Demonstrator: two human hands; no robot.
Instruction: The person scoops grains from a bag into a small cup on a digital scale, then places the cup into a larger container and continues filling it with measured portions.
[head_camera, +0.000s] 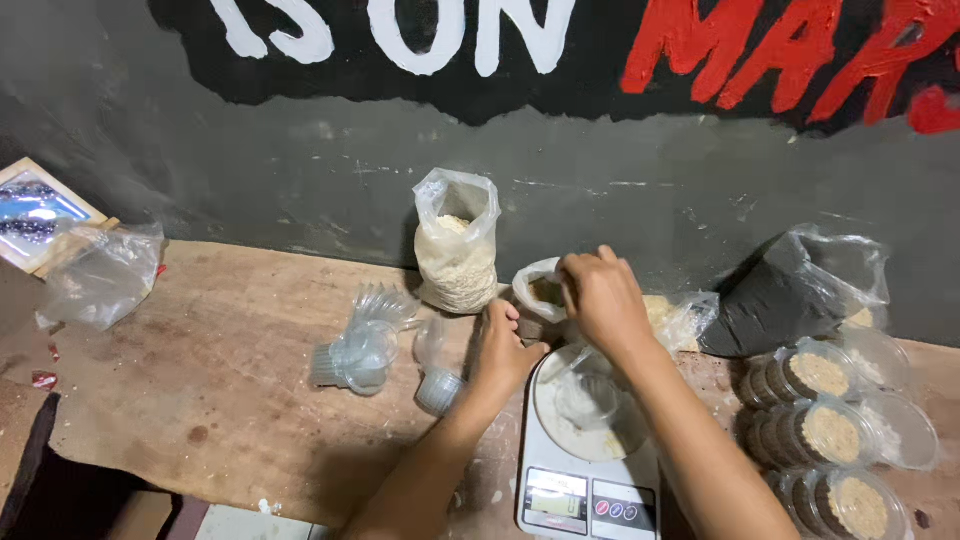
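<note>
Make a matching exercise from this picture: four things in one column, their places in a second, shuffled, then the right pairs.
Things:
1. White digital kitchen scale
2. Clear plastic bag of pale grain
3. Crumpled empty clear plastic bag
4. Round clear plastic tubs filled with layered grain

Places:
A. Far left of the wooden table
B. Right side, in a cluster
C. Upright against the dark wall, left of both hands
D. Near edge, under the right hand

Pairs: 1-D, 2-C, 3-A, 4-B
</note>
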